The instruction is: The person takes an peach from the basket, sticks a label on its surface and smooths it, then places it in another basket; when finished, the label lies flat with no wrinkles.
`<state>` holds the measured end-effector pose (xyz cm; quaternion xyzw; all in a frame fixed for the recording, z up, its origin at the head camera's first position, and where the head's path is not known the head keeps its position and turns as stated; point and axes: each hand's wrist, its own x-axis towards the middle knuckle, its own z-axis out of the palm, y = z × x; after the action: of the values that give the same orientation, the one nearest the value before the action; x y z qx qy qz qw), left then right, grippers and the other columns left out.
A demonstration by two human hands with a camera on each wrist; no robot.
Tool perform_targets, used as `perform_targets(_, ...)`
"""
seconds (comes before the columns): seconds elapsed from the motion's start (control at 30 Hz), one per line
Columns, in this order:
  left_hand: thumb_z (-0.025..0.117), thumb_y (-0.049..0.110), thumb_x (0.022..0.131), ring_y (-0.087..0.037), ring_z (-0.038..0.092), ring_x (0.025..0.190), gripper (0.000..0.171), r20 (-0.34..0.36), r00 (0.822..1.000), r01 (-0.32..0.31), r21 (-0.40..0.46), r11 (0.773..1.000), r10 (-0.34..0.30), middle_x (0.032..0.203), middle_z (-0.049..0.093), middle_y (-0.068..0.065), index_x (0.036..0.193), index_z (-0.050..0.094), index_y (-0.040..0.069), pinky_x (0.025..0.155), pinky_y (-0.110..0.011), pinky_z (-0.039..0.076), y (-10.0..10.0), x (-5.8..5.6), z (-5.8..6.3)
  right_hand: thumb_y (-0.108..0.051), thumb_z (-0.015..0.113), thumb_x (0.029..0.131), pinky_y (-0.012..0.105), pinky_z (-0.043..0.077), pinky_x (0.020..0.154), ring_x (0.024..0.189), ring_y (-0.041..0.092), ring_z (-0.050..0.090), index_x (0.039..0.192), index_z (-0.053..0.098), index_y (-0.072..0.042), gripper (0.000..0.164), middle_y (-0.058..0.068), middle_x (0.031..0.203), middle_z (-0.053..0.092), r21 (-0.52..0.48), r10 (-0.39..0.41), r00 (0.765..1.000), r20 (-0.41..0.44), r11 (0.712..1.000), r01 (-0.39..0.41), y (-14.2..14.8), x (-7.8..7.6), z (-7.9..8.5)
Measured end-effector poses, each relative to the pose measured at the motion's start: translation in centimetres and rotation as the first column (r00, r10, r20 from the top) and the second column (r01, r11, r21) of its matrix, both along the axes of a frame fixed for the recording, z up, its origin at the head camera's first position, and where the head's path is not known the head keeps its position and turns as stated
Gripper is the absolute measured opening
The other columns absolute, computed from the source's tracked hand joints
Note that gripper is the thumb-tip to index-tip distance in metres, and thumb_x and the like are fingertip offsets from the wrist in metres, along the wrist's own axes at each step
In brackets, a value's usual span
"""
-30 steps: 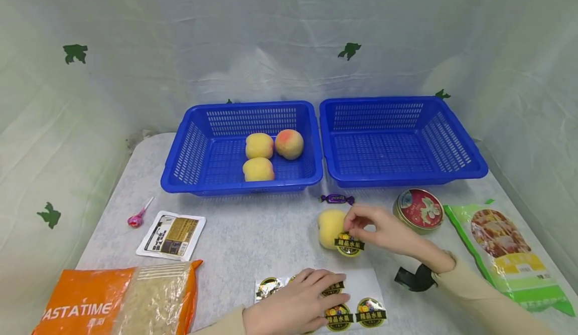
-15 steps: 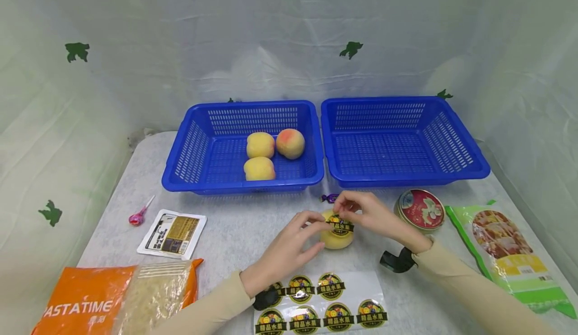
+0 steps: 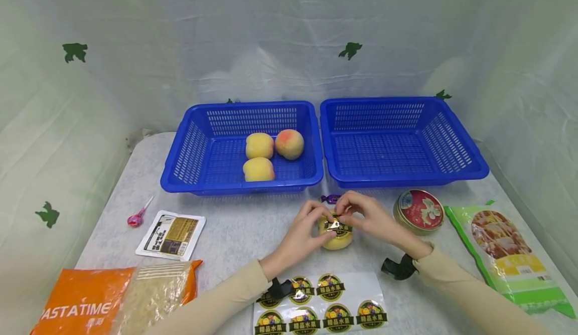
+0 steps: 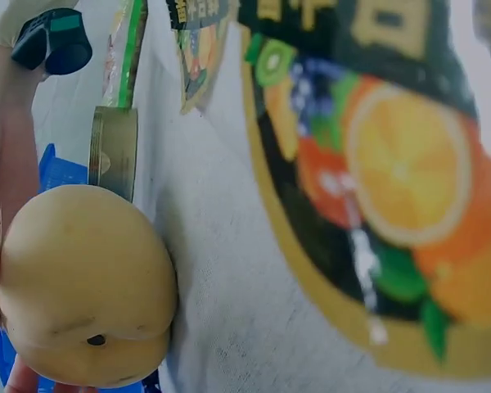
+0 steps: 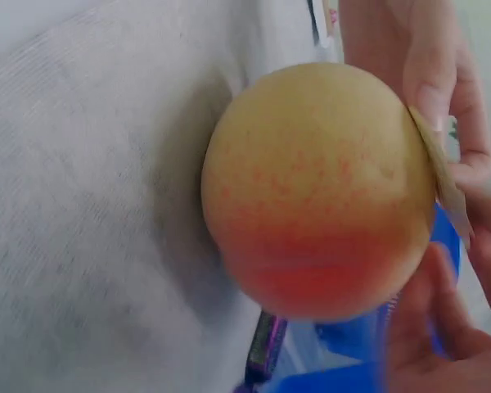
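Observation:
A yellow peach [image 3: 337, 242] sits on the table, its pink-blushed side facing the right wrist camera [image 5: 311, 196]. On its top lies a round black-and-gold fruit sticker [image 3: 341, 228], one edge of which stands off the skin in the right wrist view. My left hand [image 3: 302, 234] has thumb and index finger on the sticker's left edge. My right hand [image 3: 368, 217] pinches the sticker's far right edge, its fingertips partly hiding it. Below lies a sheet [image 3: 361, 287] of similar stickers, close to the left wrist camera.
At the back are a left blue basket [image 3: 241, 187] with 3 peaches and a right blue basket [image 3: 406, 178]. A purple candy [image 3: 330, 199], red tin [image 3: 420, 212] and green food bag [image 3: 510, 255] are nearby. A lollipop [image 3: 135, 219], white pouch [image 3: 171, 234] and orange pasta bag [image 3: 90, 300] lie left.
My left hand has left the sticker sheet and come up to the peach. The sticker in my right hand has moved from the peach's near right side onto its top.

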<state>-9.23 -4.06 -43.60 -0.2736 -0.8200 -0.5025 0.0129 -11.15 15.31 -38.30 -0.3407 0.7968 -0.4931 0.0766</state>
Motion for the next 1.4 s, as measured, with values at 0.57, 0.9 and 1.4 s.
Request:
perform_targets(0.57,0.064,-0.003,0.08,-0.024,0.044,0.1,0.008,0.26,0.963,-0.006,0.259,0.966,-0.064,0.101,0.046,-0.015,0.084,0.058,-0.005,0.084,-0.045,0.043,0.0,0.1,2.4,-0.008,0.07,0.078,0.051,0.032,0.094,0.12,0.03,0.036,0.09,0.05,-0.01,0.023,0.013,0.126,0.043,-0.112,0.065,0.978,0.197,0.993,-0.044,1.2,-0.3,-5.1)
perform_targets(0.9,0.063,0.0,0.081,-0.022,0.042,0.1,0.012,0.27,0.959,0.02,0.249,0.968,-0.089,0.105,0.044,-0.016,0.092,0.062,-0.005,0.082,-0.049,0.042,-0.1,0.2,2.3,-0.005,0.055,0.088,0.042,0.036,0.092,0.12,0.033,0.037,0.089,0.049,0.003,0.01,0.018,0.126,0.046,-0.263,0.056,0.895,0.443,0.962,0.07,1.3,-0.8,-5.9)
perform_targets(1.4,0.066,0.001,0.079,-0.023,0.045,0.104,0.023,0.288,0.956,-0.035,0.274,0.961,-0.047,0.109,0.048,-0.018,0.1,0.064,-0.005,0.083,-0.046,0.043,-0.1,0.3,1.9,-0.002,0.052,0.089,0.036,0.043,0.087,0.11,0.027,0.05,0.092,0.049,-0.002,0.004,0.019,0.122,0.05,-0.336,0.073,0.836,0.544,0.932,0.137,1.4,-1.2,-5.8)
